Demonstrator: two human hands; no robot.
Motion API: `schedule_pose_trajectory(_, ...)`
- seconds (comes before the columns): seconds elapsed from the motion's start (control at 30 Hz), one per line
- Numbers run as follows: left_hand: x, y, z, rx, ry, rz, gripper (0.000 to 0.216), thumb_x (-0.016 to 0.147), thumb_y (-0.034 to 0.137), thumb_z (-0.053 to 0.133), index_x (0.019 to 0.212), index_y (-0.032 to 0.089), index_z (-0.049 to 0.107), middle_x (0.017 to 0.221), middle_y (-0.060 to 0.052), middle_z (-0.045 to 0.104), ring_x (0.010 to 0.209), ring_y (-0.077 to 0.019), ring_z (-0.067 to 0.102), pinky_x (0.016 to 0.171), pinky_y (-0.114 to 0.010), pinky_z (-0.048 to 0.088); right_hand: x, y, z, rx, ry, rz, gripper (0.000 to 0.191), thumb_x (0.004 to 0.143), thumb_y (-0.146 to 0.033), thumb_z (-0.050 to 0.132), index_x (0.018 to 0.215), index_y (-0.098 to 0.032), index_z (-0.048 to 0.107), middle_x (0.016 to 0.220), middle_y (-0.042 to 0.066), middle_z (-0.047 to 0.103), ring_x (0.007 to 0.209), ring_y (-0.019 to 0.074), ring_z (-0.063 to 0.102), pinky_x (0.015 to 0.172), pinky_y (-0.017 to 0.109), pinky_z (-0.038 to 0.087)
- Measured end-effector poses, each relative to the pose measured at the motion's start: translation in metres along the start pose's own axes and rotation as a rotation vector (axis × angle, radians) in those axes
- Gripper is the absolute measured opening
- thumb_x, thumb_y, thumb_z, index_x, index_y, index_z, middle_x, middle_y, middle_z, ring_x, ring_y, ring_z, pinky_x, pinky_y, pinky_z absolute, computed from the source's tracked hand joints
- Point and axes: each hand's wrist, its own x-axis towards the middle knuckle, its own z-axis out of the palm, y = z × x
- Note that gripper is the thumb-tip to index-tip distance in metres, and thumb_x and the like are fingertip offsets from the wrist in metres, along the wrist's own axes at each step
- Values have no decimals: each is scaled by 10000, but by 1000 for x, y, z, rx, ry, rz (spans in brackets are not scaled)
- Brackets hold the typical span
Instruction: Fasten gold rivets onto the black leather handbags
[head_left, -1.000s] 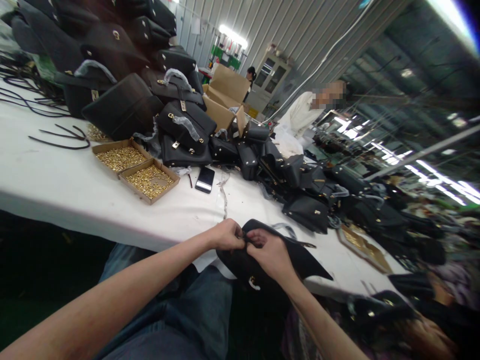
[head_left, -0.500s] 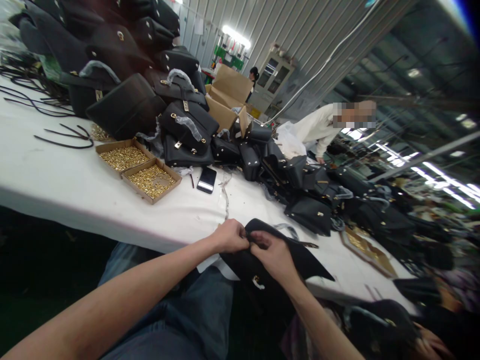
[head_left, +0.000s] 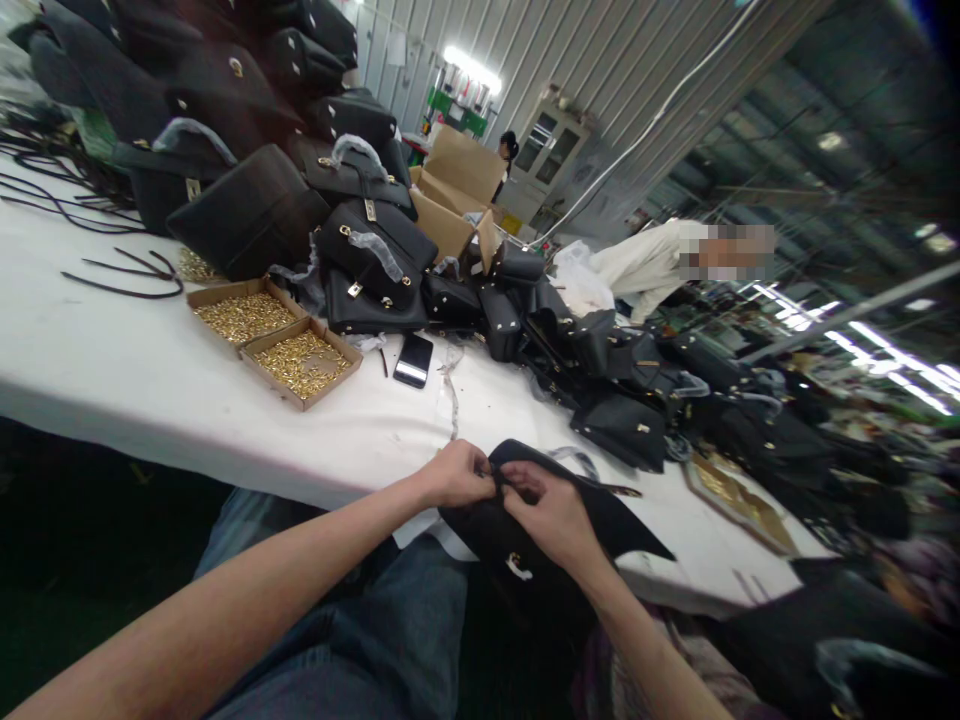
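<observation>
Pinching at 1 spot on the top edge of the black handbag (head_left: 495, 525), left hand (head_left: 456, 473) and right hand (head_left: 547, 515) sit fingertip to fingertip, both closed on it. Bag rests half on the lap, half against the table edge (head_left: 315, 480); judged risk: a loosened pinch lets it slide floorward, or any small fitting drops out of sight. Open white tabletop lies ahead-left; 2 hardware trays (head_left: 304, 362), phone (head_left: 413, 358) and piled bags (head_left: 360, 250) crowd farther back.
</observation>
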Motion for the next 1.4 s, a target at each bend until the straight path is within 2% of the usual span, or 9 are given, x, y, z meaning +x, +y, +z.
schedule_pose_trajectory(0.17, -2, 5, 0, 55, 51, 65, 182, 784, 315, 591, 689, 172, 652, 554, 16, 509, 562, -120, 476, 525, -262, 284, 5, 2, 1, 22, 7, 10, 326, 835, -364, 697, 1099, -181, 752, 1061, 73, 781, 977, 243, 759, 959, 397, 623)
schedule_pose_trajectory(0.33, -2, 11, -2, 118, 84, 112, 161, 792, 294, 602, 703, 175, 664, 581, 13, 477, 588, -125, 441, 556, -277, 284, 8, 1, 2, 60, 23, 6, 285, 802, -302, 686, 1052, -173, 730, 1004, 60, 767, 915, 223, 743, 880, 355, 602)
schedule_pose_trajectory(0.7, -1, 13, -9, 191, 10, 178, 200, 836, 291, 601, 701, 161, 672, 598, -9, 542, 587, -132, 437, 566, -285, 293, 8, 3, -2, 94, -23, -13, 265, 819, -267, 686, 1064, -168, 710, 1005, 62, 758, 921, 220, 728, 873, 335, 574)
schedule_pose_trajectory(1.0, 6, 11, -8, 223, -7, 173, 155, 776, 255, 609, 703, 154, 702, 581, -12, 554, 573, -133, 434, 556, -284, 299, 10, 10, -6, 131, -77, 4, 296, 830, -287, 700, 1099, -165, 709, 1050, 77, 762, 970, 235, 732, 916, 358, 583)
schedule_pose_trajectory(1.23, 5, 8, -2, 218, 35, 159, 166, 796, 275, 619, 778, 162, 738, 652, -26, 631, 616, -149, 515, 561, -272, 321, 6, 6, -8, 130, -100, -10, 321, 861, -301, 709, 1151, -165, 714, 1101, 84, 763, 1022, 236, 735, 977, 372, 586)
schedule_pose_trajectory(1.4, 5, 8, 0, 229, 73, 127, 215, 832, 296, 608, 857, 169, 780, 739, -48, 697, 669, -166, 574, 596, -270, 362, 11, 9, -4, 145, -53, -1, 289, 829, -290, 716, 1089, -166, 716, 1065, 80, 759, 986, 232, 726, 941, 354, 578)
